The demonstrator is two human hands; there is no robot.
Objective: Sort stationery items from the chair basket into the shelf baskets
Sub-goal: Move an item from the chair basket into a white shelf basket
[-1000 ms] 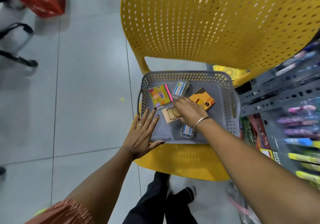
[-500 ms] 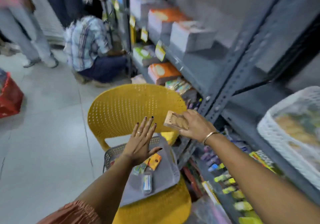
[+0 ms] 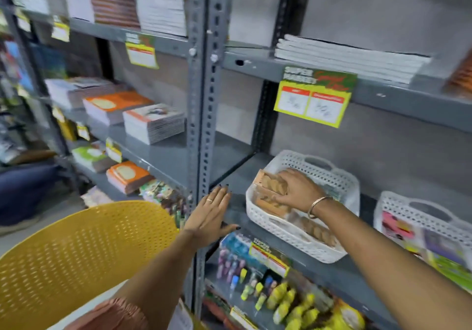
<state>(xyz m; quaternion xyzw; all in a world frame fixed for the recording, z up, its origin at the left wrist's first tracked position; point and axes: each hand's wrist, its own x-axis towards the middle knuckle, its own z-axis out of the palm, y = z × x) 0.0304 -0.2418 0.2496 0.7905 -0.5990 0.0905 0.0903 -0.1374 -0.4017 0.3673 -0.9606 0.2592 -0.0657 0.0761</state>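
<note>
Head view: small packet going into the white basket at the shelf's front edge.
The right hand [image 3: 297, 191] pinches the brown packet [image 3: 272, 183] over the white basket [image 3: 286, 230], above similar packets; let go while tilted, it may slide over the basket rim. The left hand [image 3: 210, 212] is spread, empty, by the shelf [image 3: 237, 176] edge.

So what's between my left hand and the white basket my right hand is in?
Only bare grey shelf separates the left hand from the white basket, in the head view.
</note>
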